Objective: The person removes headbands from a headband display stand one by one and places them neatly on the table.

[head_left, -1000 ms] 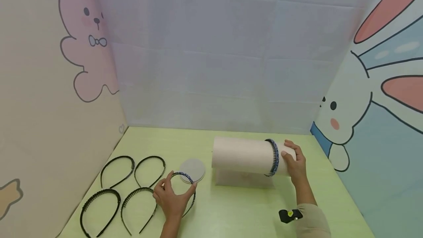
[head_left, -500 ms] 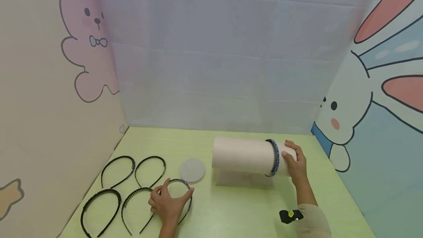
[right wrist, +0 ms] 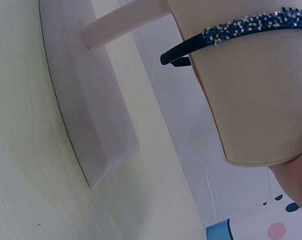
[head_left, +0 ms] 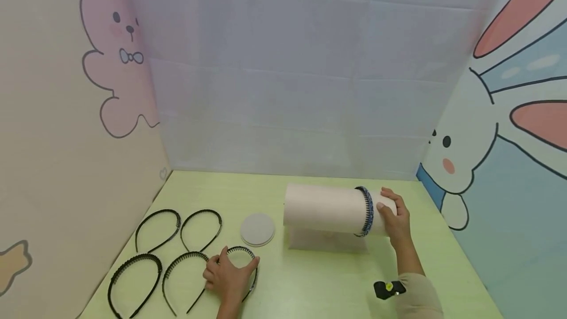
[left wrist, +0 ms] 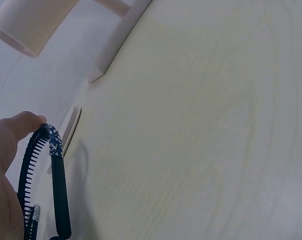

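My left hand [head_left: 230,277] holds a toothed black headband [left wrist: 59,195] low over the front of the table. Its thumb and fingers are spread across the arch, and the thumb tip sits by a patch of blue and silver beads in the left wrist view. The palm hides part of the band. On the right, my right hand [head_left: 397,218] grips the end of a cream horizontal cylinder [head_left: 323,208], thumb in front and fingers over the top. A headband with blue beads [head_left: 369,210] is fitted around that cylinder, just left of the right hand.
Several black headbands [head_left: 158,264] lie in two rows at the table's left. A round white disc [head_left: 257,229] lies between them and the cylinder's pale base [head_left: 328,241]. Printed walls stand at both sides, with a white sheet [head_left: 283,87] behind.
My left hand has lowered the headband toward the front of the table and slightly left, away from the white disc. The right hand and the cylinder stay where they were.
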Motion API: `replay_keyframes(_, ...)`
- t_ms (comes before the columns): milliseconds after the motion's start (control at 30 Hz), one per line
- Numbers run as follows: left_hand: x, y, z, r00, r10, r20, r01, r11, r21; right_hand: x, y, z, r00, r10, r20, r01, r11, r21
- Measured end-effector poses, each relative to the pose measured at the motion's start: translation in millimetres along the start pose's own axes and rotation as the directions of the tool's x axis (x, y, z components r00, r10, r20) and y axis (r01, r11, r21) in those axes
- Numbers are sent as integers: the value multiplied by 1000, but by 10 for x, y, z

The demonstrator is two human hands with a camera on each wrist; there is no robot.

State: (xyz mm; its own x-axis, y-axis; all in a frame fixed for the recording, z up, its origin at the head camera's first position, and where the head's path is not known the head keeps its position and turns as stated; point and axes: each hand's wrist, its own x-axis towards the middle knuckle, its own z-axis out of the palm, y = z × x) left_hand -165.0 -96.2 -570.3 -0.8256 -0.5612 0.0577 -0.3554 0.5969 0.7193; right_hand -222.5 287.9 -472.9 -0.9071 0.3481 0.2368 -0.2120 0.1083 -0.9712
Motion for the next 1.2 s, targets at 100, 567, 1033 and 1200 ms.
replay_keyframes(100, -5, 4, 13, 1000, -17, 13, 17, 1000, 25, 6, -8, 4, 1000, 9, 6, -9, 1000, -1)
replay_keyframes(567, 8, -93, 91, 999, 40, 13, -40, 999, 13, 37, -2, -15, 998, 57, 10, -57, 998, -9)
replay_keyframes(1033, 18, -128, 107, 996, 86, -11, -85, 994, 61, 15, 32, -27, 1000, 2, 13, -2, 1000, -2)
replay_keyframes(1200, 26, -63, 76, 996, 93, -12, -93, 995, 42, 23, 41, -35, 1000, 6, 14, -5, 1000, -14)
